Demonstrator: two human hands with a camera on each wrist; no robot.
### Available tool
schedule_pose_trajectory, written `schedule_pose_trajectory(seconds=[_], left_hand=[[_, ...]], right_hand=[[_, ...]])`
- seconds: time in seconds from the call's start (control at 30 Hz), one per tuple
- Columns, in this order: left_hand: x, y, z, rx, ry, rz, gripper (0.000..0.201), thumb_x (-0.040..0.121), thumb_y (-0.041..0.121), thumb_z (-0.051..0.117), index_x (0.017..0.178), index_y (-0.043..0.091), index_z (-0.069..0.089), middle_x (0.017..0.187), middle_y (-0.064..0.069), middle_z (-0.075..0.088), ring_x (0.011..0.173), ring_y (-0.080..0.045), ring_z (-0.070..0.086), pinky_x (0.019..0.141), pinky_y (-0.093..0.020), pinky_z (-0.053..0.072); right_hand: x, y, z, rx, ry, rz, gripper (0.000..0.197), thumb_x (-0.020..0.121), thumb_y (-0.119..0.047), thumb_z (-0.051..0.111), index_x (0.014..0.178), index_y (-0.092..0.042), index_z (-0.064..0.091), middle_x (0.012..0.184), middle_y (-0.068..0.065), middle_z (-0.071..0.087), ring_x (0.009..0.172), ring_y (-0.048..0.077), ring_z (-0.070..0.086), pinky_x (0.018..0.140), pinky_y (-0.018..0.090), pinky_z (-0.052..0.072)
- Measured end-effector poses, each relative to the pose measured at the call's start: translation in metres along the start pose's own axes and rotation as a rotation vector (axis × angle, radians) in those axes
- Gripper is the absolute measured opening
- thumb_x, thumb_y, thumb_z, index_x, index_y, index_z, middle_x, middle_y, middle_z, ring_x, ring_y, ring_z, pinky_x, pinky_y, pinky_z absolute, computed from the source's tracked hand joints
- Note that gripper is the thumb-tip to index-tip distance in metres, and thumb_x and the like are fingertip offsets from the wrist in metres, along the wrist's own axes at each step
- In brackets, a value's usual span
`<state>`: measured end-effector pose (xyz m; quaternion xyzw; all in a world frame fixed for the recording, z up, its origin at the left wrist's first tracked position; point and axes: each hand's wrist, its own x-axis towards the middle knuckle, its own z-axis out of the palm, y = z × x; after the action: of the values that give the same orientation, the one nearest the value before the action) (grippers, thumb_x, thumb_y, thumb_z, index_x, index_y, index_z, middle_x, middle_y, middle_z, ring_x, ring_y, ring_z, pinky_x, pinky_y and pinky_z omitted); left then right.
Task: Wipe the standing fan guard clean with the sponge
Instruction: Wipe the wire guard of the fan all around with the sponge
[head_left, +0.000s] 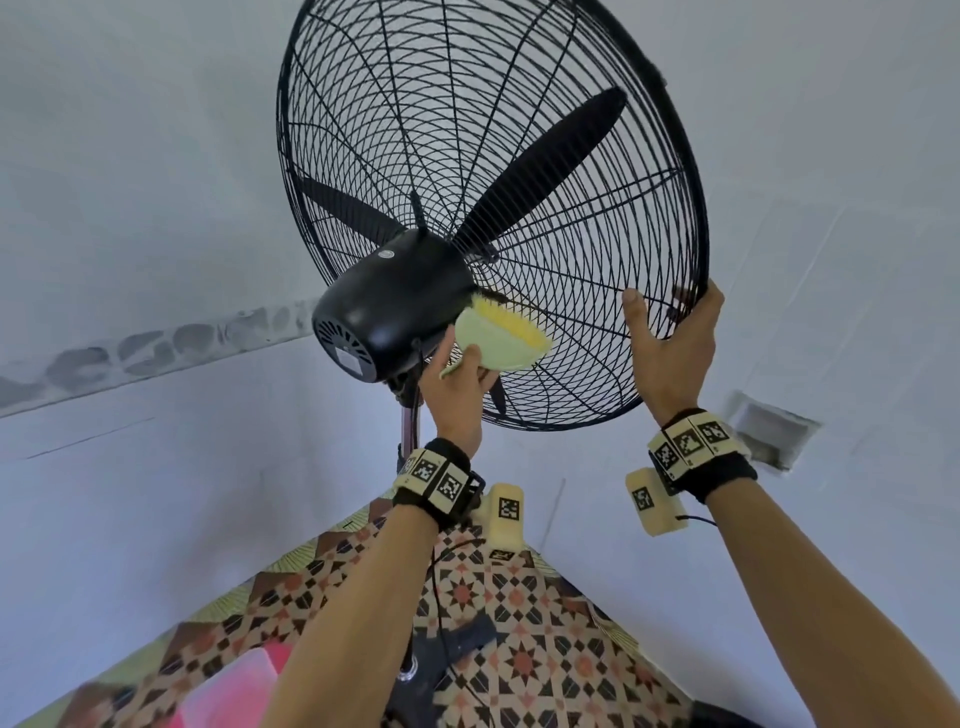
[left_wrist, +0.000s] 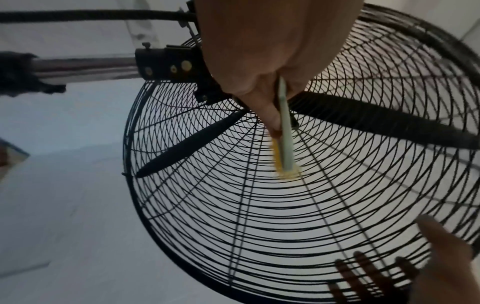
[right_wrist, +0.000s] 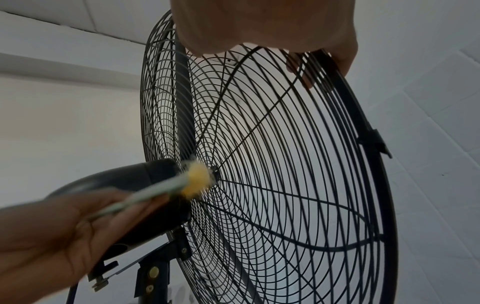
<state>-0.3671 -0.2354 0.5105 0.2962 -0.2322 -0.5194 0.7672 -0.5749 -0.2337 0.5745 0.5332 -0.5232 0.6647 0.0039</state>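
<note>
Sponge (head_left: 501, 340) pinched edge-on in left hand (head_left: 457, 387), pressed on rear fan guard (head_left: 582, 332) by motor housing (head_left: 389, 306); right hand (head_left: 672, 348) hooked over guard rim; soft, light, squashy sponge, thin springy wires, best steadied at stiff rim.

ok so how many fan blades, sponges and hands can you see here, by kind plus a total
black fan blades inside the wire guard: 2 clearly in view, long one, shorter one; a third cannot be made out
yellow and pale green sponge: 1, gripped by the left hand
bare hands: 2, the right hand grips the round black wire fan guard at its rim
total: 5
</note>
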Motion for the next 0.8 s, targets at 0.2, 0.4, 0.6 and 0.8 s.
schedule_pose_trajectory(seconds=[0.2, 0.4, 0.6, 0.8], left_hand=[[0.001, 0.004, -0.001, -0.032, -0.015, -0.022, 0.047, 0.1, 0.002, 0.062, 0.146, 0.011, 0.056, 0.126, -0.013, 0.07, 0.112, -0.026, 0.071, 0.081, -0.027, 0.061], [0.001, -0.01, 0.0, -0.098, 0.048, -0.073, 0.047, 0.098, 0.002, 0.065, 0.144, 0.013, 0.058, 0.124, -0.016, 0.071, 0.098, -0.02, 0.075, 0.077, -0.026, 0.061], [0.01, -0.003, -0.025, 0.172, -0.036, -0.28, 0.024, 0.098, 0.011, 0.069, 0.119, 0.0, 0.065, 0.109, -0.019, 0.075, 0.081, -0.022, 0.076, 0.071, -0.026, 0.064], [0.005, 0.018, -0.023, 0.222, -0.277, -0.169, 0.011, 0.105, 0.011, 0.059, 0.11, 0.004, 0.065, 0.11, -0.013, 0.074, 0.089, -0.028, 0.077, 0.076, -0.028, 0.062]], right_hand=[[-0.001, 0.0, -0.001, -0.003, 0.019, -0.008, 0.087, 0.086, -0.074, 0.064, 0.144, -0.014, 0.039, 0.134, 0.003, 0.055, 0.123, 0.019, 0.055, 0.106, 0.042, 0.047], [-0.003, 0.002, 0.0, 0.014, 0.025, -0.016, 0.084, 0.088, -0.07, 0.066, 0.145, -0.014, 0.039, 0.134, 0.004, 0.056, 0.123, 0.019, 0.056, 0.106, 0.041, 0.047], [-0.001, 0.002, -0.001, 0.0, 0.021, -0.015, 0.083, 0.088, -0.069, 0.067, 0.143, -0.013, 0.04, 0.132, 0.004, 0.056, 0.121, 0.019, 0.056, 0.104, 0.04, 0.048], [-0.001, -0.001, -0.001, 0.014, 0.01, -0.03, 0.083, 0.088, -0.068, 0.068, 0.144, -0.014, 0.039, 0.133, 0.005, 0.055, 0.122, 0.02, 0.055, 0.105, 0.043, 0.048]])
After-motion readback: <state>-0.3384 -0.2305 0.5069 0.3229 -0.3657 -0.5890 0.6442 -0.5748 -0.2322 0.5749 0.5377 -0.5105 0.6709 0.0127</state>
